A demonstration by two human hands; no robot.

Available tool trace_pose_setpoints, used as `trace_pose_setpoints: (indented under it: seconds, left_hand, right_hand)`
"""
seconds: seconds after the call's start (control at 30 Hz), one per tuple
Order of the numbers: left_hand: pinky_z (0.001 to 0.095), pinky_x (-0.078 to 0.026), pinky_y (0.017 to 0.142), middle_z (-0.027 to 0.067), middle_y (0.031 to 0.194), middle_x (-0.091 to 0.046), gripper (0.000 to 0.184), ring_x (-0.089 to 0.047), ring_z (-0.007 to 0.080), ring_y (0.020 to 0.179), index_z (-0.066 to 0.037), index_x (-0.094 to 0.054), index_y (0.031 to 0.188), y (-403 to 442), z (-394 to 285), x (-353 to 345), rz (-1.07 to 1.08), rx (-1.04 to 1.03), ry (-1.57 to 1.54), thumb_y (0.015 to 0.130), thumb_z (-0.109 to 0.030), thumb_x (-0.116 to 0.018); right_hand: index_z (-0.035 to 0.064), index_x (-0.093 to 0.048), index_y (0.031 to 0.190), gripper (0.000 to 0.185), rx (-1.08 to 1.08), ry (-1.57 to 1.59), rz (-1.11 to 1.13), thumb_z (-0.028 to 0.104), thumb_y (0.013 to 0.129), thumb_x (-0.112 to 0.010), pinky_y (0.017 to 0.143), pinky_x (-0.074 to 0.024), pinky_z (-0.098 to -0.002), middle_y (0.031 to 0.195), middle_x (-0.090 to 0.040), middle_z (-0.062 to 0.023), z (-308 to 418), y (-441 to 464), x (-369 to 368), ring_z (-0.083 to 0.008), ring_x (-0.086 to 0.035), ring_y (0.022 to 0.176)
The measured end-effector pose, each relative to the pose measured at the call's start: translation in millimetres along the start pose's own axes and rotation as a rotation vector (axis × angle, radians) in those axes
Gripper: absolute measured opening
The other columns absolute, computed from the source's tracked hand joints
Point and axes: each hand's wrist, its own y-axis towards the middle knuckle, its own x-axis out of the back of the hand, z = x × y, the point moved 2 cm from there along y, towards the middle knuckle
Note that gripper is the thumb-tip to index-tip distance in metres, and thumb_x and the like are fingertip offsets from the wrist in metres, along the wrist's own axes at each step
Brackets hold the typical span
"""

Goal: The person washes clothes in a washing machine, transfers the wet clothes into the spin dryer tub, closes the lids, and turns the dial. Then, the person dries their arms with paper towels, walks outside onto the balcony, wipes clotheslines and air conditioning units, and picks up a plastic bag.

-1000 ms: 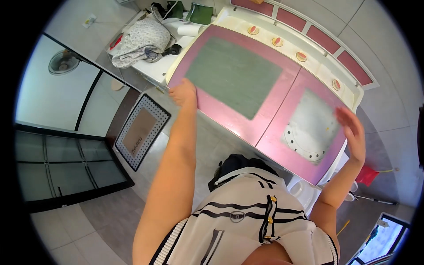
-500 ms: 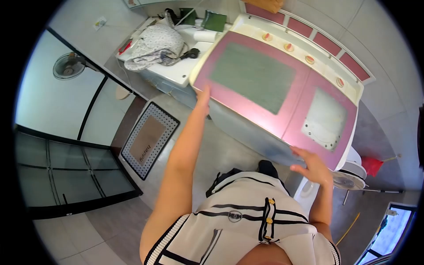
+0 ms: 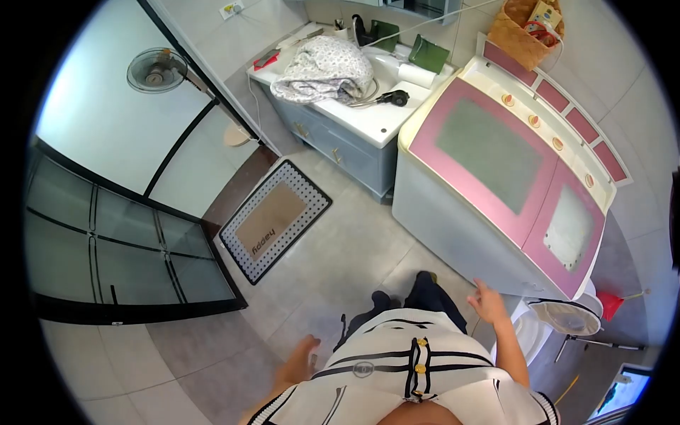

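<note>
My left hand [image 3: 303, 356] hangs low at the left of my body over the grey floor, touching nothing; its fingers are blurred and partly hidden. Just off the front of the washing machine [image 3: 453, 219] is my right hand [image 3: 487, 303], fingers apart and nothing in it. The machine has a pink top with two closed lids, the larger lid [image 3: 489, 152] at left and the smaller lid [image 3: 567, 228] at right. Round knobs [image 3: 534, 121] line its back panel.
A sink cabinet [image 3: 340, 145] left of the machine bears a bundled patterned cloth [image 3: 326, 69] and a black shower head [image 3: 397, 98]. A mat [image 3: 273, 219] lies on the floor. A toilet [image 3: 530, 333] and a round basket [image 3: 567, 317] are at right. A wicker basket [image 3: 513, 28] hangs above.
Both hands have come away from the machine and down toward my body. The view has shifted left and back, showing more of the sink cabinet, the floor and the machine's front.
</note>
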Motion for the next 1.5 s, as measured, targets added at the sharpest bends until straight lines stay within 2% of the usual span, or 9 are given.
trace_pose_setpoints:
  seconds: [0.07,0.3,0.53,0.77,1.0,1.1,1.27,1.37,1.5]
  left_hand:
    - [0.0406,-0.047,0.086,0.0189,0.108,-0.065,0.045,-0.061,0.0307,0.104,0.002,-0.067,0.101,-33,-4,24,-0.351,-0.071,0.362,0.072,-0.032,-0.068]
    - [0.0357,-0.049,0.080,0.0146,0.104,-0.066,0.045,-0.062,0.0278,0.094,-0.002,-0.062,0.114,74,-62,63,-0.274,-0.187,-0.620,0.076,-0.026,-0.065]
    - [0.0293,-0.044,0.063,0.0043,0.086,-0.064,0.043,-0.060,0.0138,0.079,-0.004,-0.058,0.118,48,-138,139,-0.162,-0.168,-1.093,0.079,-0.020,-0.063]
    - [0.0303,-0.046,0.062,0.0041,0.086,-0.065,0.033,-0.063,0.0165,0.074,-0.006,-0.059,0.110,30,-143,210,-0.140,0.184,-1.255,0.080,-0.019,-0.062]
    - [0.0301,-0.051,0.070,0.0102,0.094,-0.067,0.034,-0.064,0.0181,0.080,0.000,-0.061,0.110,62,-234,322,-0.466,-0.144,-0.873,0.080,-0.015,-0.061]
    - [0.0289,-0.049,0.079,0.0115,0.097,-0.067,0.029,-0.063,0.0177,0.088,0.000,-0.060,0.110,42,-348,398,-0.533,-0.554,-0.743,0.083,-0.012,-0.060]
    - [0.0320,-0.038,0.100,0.0078,0.131,-0.051,0.056,-0.049,0.0182,0.119,-0.001,-0.038,0.136,-52,-545,475,0.061,-1.096,-1.058,0.088,-0.017,-0.062]
    - [0.0356,-0.036,0.103,0.0081,0.137,-0.045,0.074,-0.045,0.0217,0.124,-0.001,-0.029,0.141,-75,-603,487,0.809,-1.145,-1.154,0.083,-0.025,-0.069]
    - [0.0341,-0.039,0.099,0.0088,0.124,-0.054,0.056,-0.051,0.0175,0.114,0.001,-0.046,0.130,-97,-620,519,0.766,-1.308,-0.527,0.084,-0.023,-0.068]
  right_hand:
    - [0.0093,-0.059,0.119,0.041,0.277,-0.171,-0.122,0.025,0.082,-0.066,0.084,-0.0480,-0.0417,0.114,-0.061,-0.0172,41,25,18,-0.0361,-0.059,0.099]
    - [0.0072,-0.062,0.111,0.029,0.847,-0.128,-0.438,0.015,0.082,-0.063,0.087,-0.0471,-0.0417,0.109,-0.062,-0.0152,169,165,114,-0.0364,-0.058,0.100]
    - [0.0076,-0.058,0.117,0.038,0.674,-0.235,-0.592,0.006,0.079,-0.060,0.093,-0.0453,-0.0392,0.117,-0.058,-0.0129,260,440,213,-0.0318,-0.053,0.109]
    - [0.0137,-0.040,0.133,0.065,0.245,-0.587,-0.533,0.015,0.074,-0.068,0.096,-0.0417,-0.0440,0.130,-0.043,-0.0111,272,608,252,-0.0307,-0.044,0.120]
    - [0.0142,-0.040,0.129,0.074,0.224,-0.793,-0.703,0.022,0.066,-0.077,0.089,-0.0454,-0.0460,0.122,-0.048,-0.0108,237,695,269,-0.0318,-0.050,0.111]
    - [0.0123,-0.039,0.129,0.074,0.182,-0.530,-0.561,0.020,0.065,-0.077,0.086,-0.0465,-0.0443,0.114,-0.051,-0.0135,273,640,284,-0.0311,-0.054,0.103]
    - [0.0077,-0.034,0.134,0.069,0.346,1.337,0.062,0.013,0.075,-0.070,0.088,-0.0478,-0.0332,0.115,-0.053,-0.0108,314,509,231,-0.0207,-0.054,0.105]
    - [0.0056,-0.036,0.135,0.066,0.441,1.740,0.232,0.007,0.076,-0.064,0.098,-0.0427,-0.0359,0.126,-0.049,-0.0095,333,429,199,-0.0205,-0.050,0.116]
    - [0.0033,-0.033,0.138,0.064,0.413,1.963,0.140,0.008,0.076,-0.052,0.101,-0.0414,-0.0397,0.130,-0.048,-0.0108,322,389,175,-0.0231,-0.049,0.119]
